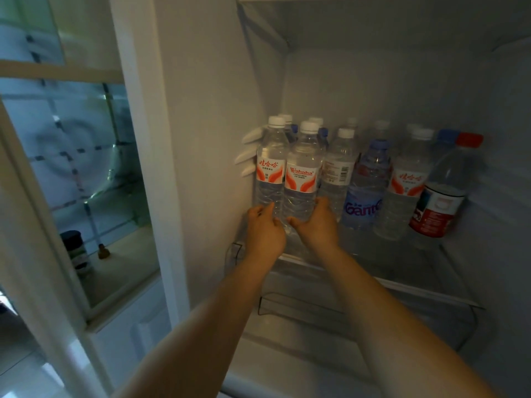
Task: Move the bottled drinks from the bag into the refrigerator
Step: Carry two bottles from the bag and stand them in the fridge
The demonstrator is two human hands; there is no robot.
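Note:
Several clear water bottles stand on the refrigerator's glass shelf [402, 280]. Two white-capped bottles with red-and-white labels stand at the front left: one [271, 165] nearest the left wall, the other [304, 173] just right of it. My left hand [265, 228] grips the base of the left bottle. My right hand [314, 222] grips the base of the right one. Both bottles are upright. The bag is out of view.
To the right stand a barcode-labelled bottle [339, 170], a blue-labelled bottle [366, 188], another red-and-white one [405, 182] and a red-capped bottle [445, 191] leaning right. More bottles stand behind. A glass cabinet door [80, 168] is at the left.

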